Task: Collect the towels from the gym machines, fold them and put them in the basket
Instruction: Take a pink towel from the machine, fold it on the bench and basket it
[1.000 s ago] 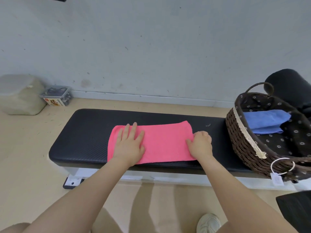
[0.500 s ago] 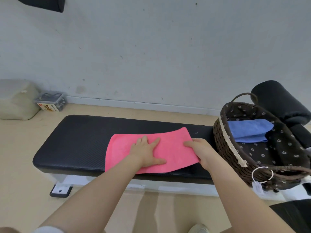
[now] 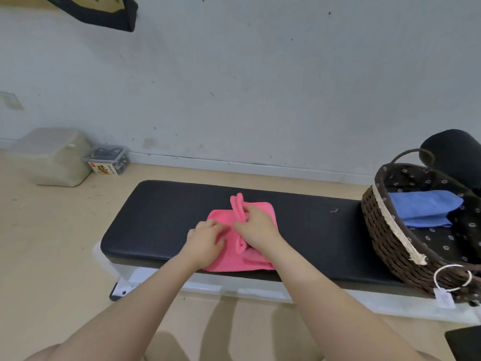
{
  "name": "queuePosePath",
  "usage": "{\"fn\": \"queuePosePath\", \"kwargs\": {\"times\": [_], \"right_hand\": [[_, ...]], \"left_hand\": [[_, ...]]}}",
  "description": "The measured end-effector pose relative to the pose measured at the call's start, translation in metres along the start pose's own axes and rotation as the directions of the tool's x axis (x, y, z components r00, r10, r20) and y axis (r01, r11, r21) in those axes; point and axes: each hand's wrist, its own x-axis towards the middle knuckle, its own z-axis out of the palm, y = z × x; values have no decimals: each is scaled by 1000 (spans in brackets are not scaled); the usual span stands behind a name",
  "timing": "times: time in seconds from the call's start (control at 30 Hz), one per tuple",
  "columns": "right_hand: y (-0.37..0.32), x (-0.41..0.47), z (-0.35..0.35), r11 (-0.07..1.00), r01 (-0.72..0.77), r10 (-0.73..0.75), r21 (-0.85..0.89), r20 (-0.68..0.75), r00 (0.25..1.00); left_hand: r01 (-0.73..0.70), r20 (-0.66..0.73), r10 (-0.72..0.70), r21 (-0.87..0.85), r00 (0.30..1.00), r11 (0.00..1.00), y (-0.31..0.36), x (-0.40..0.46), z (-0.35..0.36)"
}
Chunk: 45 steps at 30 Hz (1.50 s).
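Note:
A pink towel lies in the middle of a black padded bench, its right end folded over toward the left with a raised ridge at the fold. My right hand grips that folded edge. My left hand presses flat on the towel's left part, fingers spread. At the bench's right end stands a brown wicker basket with a dark flowered lining, and a folded blue towel lies inside it.
A translucent plastic bin and a small clear box sit on the floor by the grey wall at the left. A black roller pad stands behind the basket. A dark object shows at the lower right corner.
My right hand has carried the towel's right end over to the left, so the towel now covers about half its earlier length. My left hand shifted right and stays pressed on the towel.

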Motion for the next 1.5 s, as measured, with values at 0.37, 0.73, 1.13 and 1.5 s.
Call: {"fn": "queuePosePath", "kwargs": {"times": [0.37, 0.73, 1.13, 1.5], "right_hand": [[4, 8, 19, 984, -48, 54, -169, 30, 998], [55, 7, -10, 952, -300, 289, -65, -147, 946], [22, -12, -23, 918, -56, -45, -394, -243, 969], [7, -22, 30, 682, 87, -70, -726, 54, 996]], "left_hand": [[106, -168, -194, -427, 967, 898, -1, -6, -1], [-10, -6, 13, 372, 1000, 928, 16, 0, 18], [20, 3, -20, -339, 1000, 941, 42, 14, 15], [223, 96, -292, -870, 952, 440, 9, 13, -6]]}}
